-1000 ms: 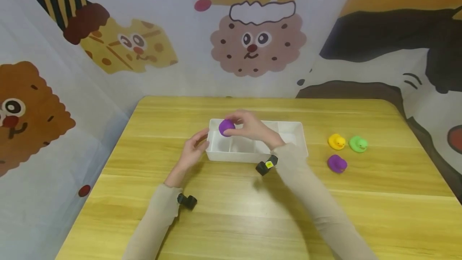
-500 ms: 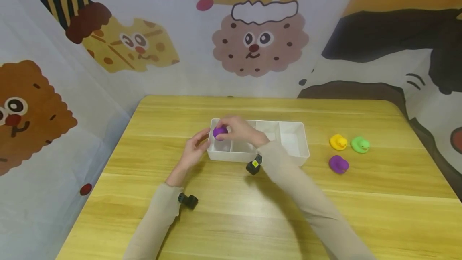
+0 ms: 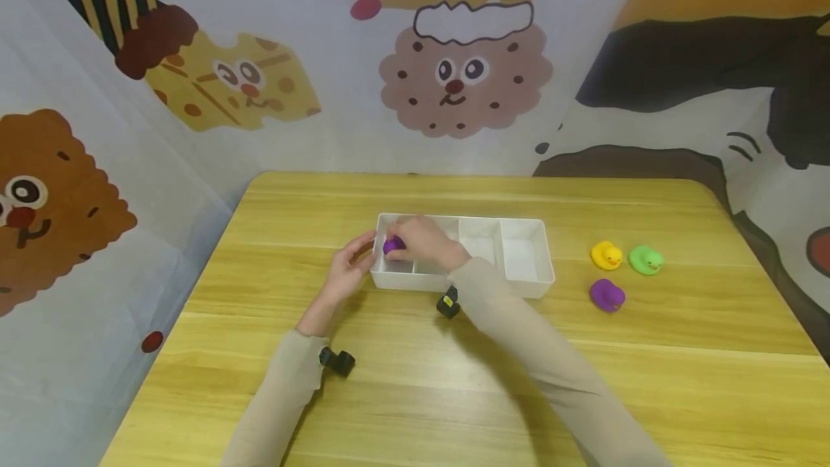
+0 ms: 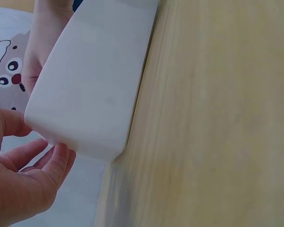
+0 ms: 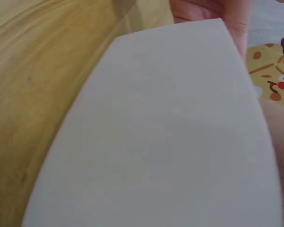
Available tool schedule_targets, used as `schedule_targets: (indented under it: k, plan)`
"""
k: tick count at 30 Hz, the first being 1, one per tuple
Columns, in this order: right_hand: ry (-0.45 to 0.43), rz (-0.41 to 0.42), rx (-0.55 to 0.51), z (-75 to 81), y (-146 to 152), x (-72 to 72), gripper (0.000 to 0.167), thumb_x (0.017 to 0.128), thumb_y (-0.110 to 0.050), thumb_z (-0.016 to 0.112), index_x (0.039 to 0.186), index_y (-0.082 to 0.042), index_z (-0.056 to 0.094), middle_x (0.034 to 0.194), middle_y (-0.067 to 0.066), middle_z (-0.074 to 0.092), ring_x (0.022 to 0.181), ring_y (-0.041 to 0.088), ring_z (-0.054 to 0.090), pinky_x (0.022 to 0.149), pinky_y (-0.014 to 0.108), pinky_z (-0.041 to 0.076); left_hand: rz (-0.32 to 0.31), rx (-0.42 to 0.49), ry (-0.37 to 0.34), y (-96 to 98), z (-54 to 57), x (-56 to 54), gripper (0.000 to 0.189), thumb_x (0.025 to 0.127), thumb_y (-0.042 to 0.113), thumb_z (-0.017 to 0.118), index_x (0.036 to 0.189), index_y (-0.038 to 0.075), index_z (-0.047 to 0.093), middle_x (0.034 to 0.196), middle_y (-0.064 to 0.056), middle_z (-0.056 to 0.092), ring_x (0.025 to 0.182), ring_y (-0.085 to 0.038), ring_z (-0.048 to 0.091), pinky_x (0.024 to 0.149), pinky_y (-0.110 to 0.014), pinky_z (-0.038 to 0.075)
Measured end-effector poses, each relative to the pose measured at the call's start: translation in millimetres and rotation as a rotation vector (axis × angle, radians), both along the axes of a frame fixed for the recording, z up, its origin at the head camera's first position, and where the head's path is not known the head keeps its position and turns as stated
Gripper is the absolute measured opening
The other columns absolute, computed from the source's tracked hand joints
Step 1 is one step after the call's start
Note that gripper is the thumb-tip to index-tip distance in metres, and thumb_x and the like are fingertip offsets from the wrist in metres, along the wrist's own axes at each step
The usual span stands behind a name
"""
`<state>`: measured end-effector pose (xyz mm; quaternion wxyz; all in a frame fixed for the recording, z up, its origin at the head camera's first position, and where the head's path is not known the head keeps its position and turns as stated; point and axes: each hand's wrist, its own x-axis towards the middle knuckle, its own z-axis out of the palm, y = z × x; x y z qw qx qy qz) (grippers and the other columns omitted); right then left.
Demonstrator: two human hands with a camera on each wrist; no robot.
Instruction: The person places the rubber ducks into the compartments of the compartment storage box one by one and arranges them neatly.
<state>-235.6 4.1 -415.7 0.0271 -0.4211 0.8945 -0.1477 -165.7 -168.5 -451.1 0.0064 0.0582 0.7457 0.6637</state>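
My right hand (image 3: pixel 421 242) reaches into the leftmost compartment of the white divided box (image 3: pixel 528 292), pinching a round purple toy (image 3: pixel 393 246) low between thumb and fingers. Most of that toy is covered by the hand. At the box's left end, my left hand (image 3: pixel 346 271) touches the outer wall with its fingertips. The left wrist view has these fingers (image 4: pixel 54 165) against the end of the box (image 4: pixel 90 80), thumb and fingers spread apart. In the right wrist view the box's long side (image 5: pixel 156 132) hides nearly all of the right hand.
Right of the box, a yellow rubber duck (image 3: pixel 607 256), a green one (image 3: pixel 645 260) and a purple rubber duck (image 3: pixel 607 295) sit on the wooden table (image 3: pixel 402 409). Dividers split the box into compartments. Behind the table hangs a cartoon-printed cloth (image 3: pixel 344 150).
The right hand has moved left and down, lowering the purple toy from above the box into its leftmost compartment. The left hand stays at the box's end.
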Motion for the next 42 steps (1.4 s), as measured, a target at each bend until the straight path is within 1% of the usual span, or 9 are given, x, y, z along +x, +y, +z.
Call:
schedule_targets:
  k: [5,11,16,23,29,33,36,39,42]
  plan:
    - [0.020,-0.016,0.024,-2.2,-2,2.8,0.028,0.083,-0.033,0.071,0.093,-0.008,0.066,0.081,-0.001,0.062,0.072,0.012,0.055,0.074,0.029,0.049,0.001,0.004,0.004,0.8,0.0,0.5,0.046,0.089,-0.011,0.050,0.134,-0.009,0.042,0.138,-0.027,0.041,0.126,-0.039,0.042,0.103,-0.042,0.042]
    - [-0.016,-0.058,0.078,-2.0,-5,4.3,0.024,0.084,-0.032,0.070,0.091,-0.009,0.065,0.076,-0.004,0.061,0.069,0.011,0.053,0.086,0.036,0.047,0.002,0.012,0.005,0.6,-0.3,0.9,0.046,0.088,-0.011,0.050,0.134,-0.010,0.041,0.138,-0.028,0.040,0.126,-0.040,0.041,0.104,-0.042,0.041]
    - [-0.010,-0.096,0.117,-3.5,-8,5.1,0.020,0.084,-0.033,0.069,0.085,-0.013,0.064,0.073,-0.006,0.060,0.066,0.010,0.052,0.092,0.039,0.045,0.011,0.014,0.007,1.0,0.1,1.6,0.045,0.089,-0.011,0.050,0.133,-0.010,0.042,0.138,-0.027,0.042,0.126,-0.040,0.042,0.103,-0.042,0.042]
    - [0.006,-0.098,0.148,-2.5,-10,6.3,0.025,0.085,-0.037,0.068,0.086,-0.012,0.064,0.072,-0.007,0.058,0.065,0.010,0.052,0.093,0.038,0.046,0.017,0.009,0.024,1.6,-0.5,0.9,0.045,0.088,-0.012,0.050,0.132,-0.012,0.043,0.136,-0.029,0.043,0.125,-0.042,0.042,0.102,-0.041,0.043]
    - [0.014,-0.093,0.180,1.2,-10,7.2,0.027,0.085,-0.037,0.068,0.089,-0.010,0.065,0.071,-0.006,0.058,0.066,0.011,0.053,0.094,0.039,0.046,0.018,0.003,0.026,1.7,-0.8,0.1,0.045,0.087,-0.013,0.050,0.132,-0.011,0.043,0.135,-0.029,0.043,0.124,-0.041,0.043,0.103,-0.041,0.043]
    - [-0.002,-0.088,0.135,1.4,-9,6.7,0.027,0.085,-0.035,0.069,0.086,-0.009,0.065,0.071,-0.003,0.059,0.064,0.012,0.052,0.080,0.032,0.050,0.014,0.005,0.018,1.2,-0.4,-0.1,0.045,0.087,-0.013,0.051,0.132,-0.011,0.043,0.136,-0.029,0.043,0.124,-0.041,0.043,0.102,-0.041,0.043]
    - [-0.031,-0.077,0.045,0.9,-7,5.9,0.025,0.086,-0.030,0.069,0.092,-0.006,0.065,0.080,0.002,0.064,0.069,0.014,0.055,0.072,0.028,0.050,0.009,0.011,0.014,0.8,-0.5,0.1,0.045,0.088,-0.012,0.051,0.133,-0.010,0.043,0.137,-0.028,0.043,0.125,-0.040,0.043,0.102,-0.041,0.043]
    - [-0.066,-0.069,-0.045,1.5,-4,5.1,0.026,0.087,-0.023,0.067,0.103,-0.003,0.064,0.094,0.008,0.067,0.080,0.017,0.059,0.076,0.027,0.052,0.000,0.009,0.022,0.3,-0.8,0.1,0.045,0.088,-0.012,0.050,0.133,-0.010,0.043,0.137,-0.028,0.042,0.125,-0.040,0.043,0.102,-0.040,0.044]
    - [-0.096,-0.080,-0.112,3.7,1,4.5,0.030,0.089,-0.019,0.065,0.112,-0.002,0.061,0.106,0.010,0.066,0.092,0.020,0.061,0.086,0.029,0.052,-0.002,0.012,0.027,0.2,-1.0,0.2,0.045,0.088,-0.011,0.051,0.133,-0.009,0.043,0.137,-0.027,0.043,0.125,-0.039,0.043,0.101,-0.039,0.044]
